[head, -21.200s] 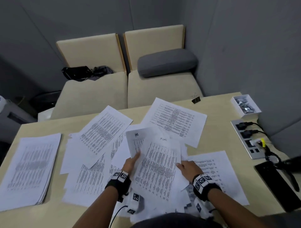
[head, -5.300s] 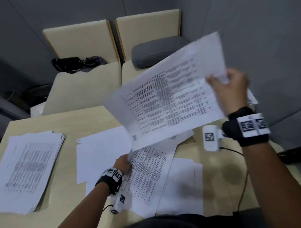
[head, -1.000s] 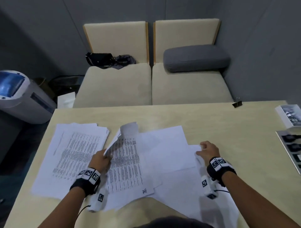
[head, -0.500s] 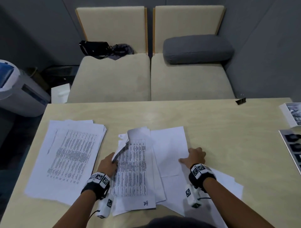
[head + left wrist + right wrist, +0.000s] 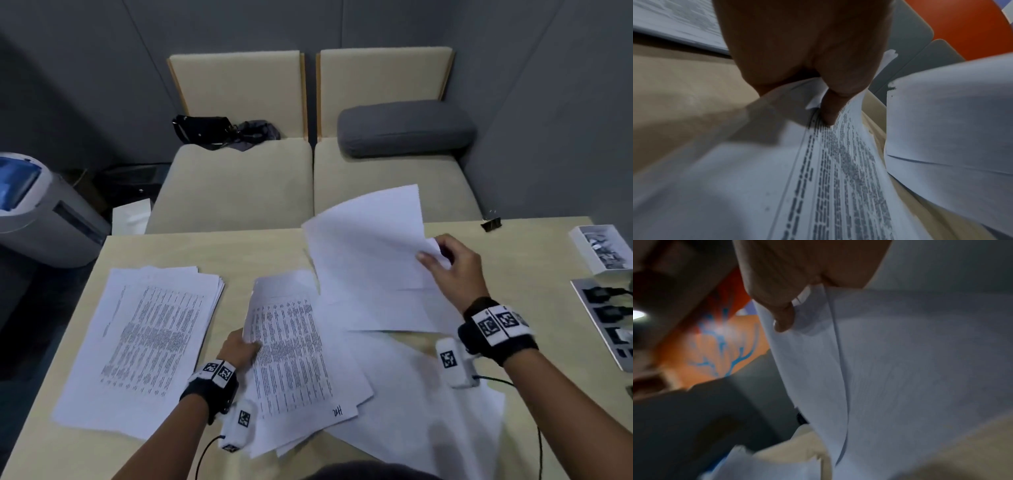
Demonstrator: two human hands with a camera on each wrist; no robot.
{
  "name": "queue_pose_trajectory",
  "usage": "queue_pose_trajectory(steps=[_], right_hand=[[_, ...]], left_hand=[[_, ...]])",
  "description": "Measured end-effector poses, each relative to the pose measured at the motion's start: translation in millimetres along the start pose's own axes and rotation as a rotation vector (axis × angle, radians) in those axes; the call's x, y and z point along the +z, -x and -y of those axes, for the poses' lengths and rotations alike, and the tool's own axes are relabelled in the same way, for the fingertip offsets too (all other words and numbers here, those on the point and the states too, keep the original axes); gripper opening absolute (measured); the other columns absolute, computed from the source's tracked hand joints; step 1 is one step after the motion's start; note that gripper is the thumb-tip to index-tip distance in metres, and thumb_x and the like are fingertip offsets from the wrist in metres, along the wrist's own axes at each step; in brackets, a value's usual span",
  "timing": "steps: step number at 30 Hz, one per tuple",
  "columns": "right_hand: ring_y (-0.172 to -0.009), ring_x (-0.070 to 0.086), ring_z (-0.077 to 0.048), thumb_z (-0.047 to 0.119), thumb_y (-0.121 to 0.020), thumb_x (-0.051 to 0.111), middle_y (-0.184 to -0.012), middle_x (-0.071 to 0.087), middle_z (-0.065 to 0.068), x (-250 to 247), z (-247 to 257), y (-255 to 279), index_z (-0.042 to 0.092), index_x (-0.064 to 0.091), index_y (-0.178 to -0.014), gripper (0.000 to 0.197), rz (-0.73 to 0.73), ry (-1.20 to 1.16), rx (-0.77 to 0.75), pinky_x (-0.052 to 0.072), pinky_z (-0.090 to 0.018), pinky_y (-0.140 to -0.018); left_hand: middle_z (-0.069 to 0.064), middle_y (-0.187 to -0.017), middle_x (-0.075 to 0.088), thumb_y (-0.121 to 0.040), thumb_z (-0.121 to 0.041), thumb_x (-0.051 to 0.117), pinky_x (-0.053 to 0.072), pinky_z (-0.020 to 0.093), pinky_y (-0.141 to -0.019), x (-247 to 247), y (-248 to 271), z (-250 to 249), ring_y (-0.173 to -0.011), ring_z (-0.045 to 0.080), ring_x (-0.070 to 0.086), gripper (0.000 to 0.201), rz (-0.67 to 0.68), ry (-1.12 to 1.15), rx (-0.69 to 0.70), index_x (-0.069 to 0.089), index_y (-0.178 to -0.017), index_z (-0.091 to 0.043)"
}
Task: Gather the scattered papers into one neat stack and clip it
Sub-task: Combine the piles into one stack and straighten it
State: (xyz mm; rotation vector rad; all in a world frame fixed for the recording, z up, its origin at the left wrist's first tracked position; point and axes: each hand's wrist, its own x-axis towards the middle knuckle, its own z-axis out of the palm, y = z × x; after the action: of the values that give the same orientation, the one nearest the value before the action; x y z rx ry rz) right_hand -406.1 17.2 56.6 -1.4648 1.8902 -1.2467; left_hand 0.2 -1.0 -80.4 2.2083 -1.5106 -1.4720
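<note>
A: Nearest the bottom of the frame, what has the left hand [image 5: 239,349] got?

B: It grips the left edge of a small pile of printed sheets [image 5: 291,356] at lower centre, thumb on top and fingers curled under. A handwritten mark sits at that top sheet's near corner; it looks like "HZ" upside down, though I cannot be sure. The printed rows are too small to read.

A: And the right hand [image 5: 452,270]?

B: Right of centre, raised off the table [image 5: 267,250], it pinches the right edge of blank sheets [image 5: 370,246], which hang tilted in the air. More blank sheets [image 5: 411,394] lie loose under that arm, overlapping the printed pile.

A: Anything to the left?

B: A separate stack of printed pages [image 5: 150,339], just beside the left hand, not touching it.

A: Further back?

B: A black binder clip [image 5: 490,224] at the table's far edge, upper right, well apart from both hands. A white box [image 5: 603,250] at the right edge holds more clips.
</note>
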Motion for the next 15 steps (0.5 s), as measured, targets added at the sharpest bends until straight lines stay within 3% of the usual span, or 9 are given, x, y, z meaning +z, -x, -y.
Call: queue_pose_trajectory(steps=[2, 5, 7, 10, 12, 15], right_hand=[[-0.073, 0.053, -0.011, 0.004, -0.082, 0.072, -0.080, 0.059, 0.001, 2.8, 29.9, 13.1, 0.011, 0.060, -0.081, 0.014, 0.033, 0.038, -0.253, 0.040, -0.012, -0.070], [-0.081, 0.057, -0.018, -0.007, -0.076, 0.054, -0.087, 0.061, -0.004, 29.9, 42.1, 54.1, 0.006, 0.063, -0.082, 0.017, 0.288, 0.116, -0.518, 0.044, -0.022, -0.074], [-0.086, 0.057, -0.018, -0.001, -0.067, 0.044, -0.090, 0.062, -0.001, 56.1, 25.9, 87.4, 0.013, 0.064, -0.082, 0.028, 0.482, 0.181, -0.551, 0.046, -0.029, -0.076], [-0.088, 0.055, -0.018, -0.006, -0.055, 0.056, -0.093, 0.061, 0.002, 91.6, -14.0, 125.4, 0.020, 0.060, -0.083, 0.039, 0.732, 0.327, -0.548, 0.043, -0.030, -0.077], [-0.088, 0.056, -0.019, -0.008, -0.055, 0.063, -0.094, 0.061, 0.001, 105.3, -30.1, 140.0, 0.020, 0.062, -0.085, 0.041, 0.837, 0.411, -0.555, 0.048, -0.033, -0.077], [-0.095, 0.057, -0.027, -0.011, -0.065, 0.057, -0.103, 0.062, -0.006, 114.0, -37.3, 149.0, 0.015, 0.064, -0.092, 0.038, 0.924, 0.464, -0.551, 0.052, -0.041, -0.078]], left_hand=[[0.013, -0.077, 0.068, -0.089, -0.015, 0.061, 0.055, 0.035, -0.066, 6.2, 1.1, -13.7, -0.066, 0.026, 0.062, 0.007, -0.001, 0.053, 0.000, 0.061, -0.093, -0.010], [0.010, -0.077, 0.063, -0.090, -0.011, 0.059, 0.050, 0.032, -0.068, 11.3, 4.2, -36.2, -0.066, 0.023, 0.059, 0.008, 0.001, 0.135, 0.025, 0.061, -0.094, -0.004], [0.010, -0.081, 0.063, -0.090, -0.013, 0.058, 0.049, 0.032, -0.071, 12.4, 7.7, -49.6, -0.072, 0.024, 0.060, 0.011, 0.013, 0.218, 0.033, 0.061, -0.094, -0.002], [0.019, -0.086, 0.069, -0.078, -0.029, 0.061, 0.052, 0.042, -0.076, 12.5, 8.5, -58.3, -0.082, 0.035, 0.066, 0.032, 0.031, 0.355, -0.011, 0.066, -0.086, 0.002], [0.023, -0.095, 0.072, -0.081, -0.044, 0.060, 0.055, 0.049, -0.080, 18.1, 9.3, -56.3, -0.088, 0.040, 0.068, 0.047, 0.078, 0.542, -0.036, 0.069, -0.094, 0.000], [0.019, -0.109, 0.071, -0.094, -0.066, 0.022, 0.057, 0.047, -0.078, 28.7, 18.1, -52.2, -0.102, 0.036, 0.066, 0.073, 0.290, 0.902, -0.097, 0.069, -0.112, -0.013]])
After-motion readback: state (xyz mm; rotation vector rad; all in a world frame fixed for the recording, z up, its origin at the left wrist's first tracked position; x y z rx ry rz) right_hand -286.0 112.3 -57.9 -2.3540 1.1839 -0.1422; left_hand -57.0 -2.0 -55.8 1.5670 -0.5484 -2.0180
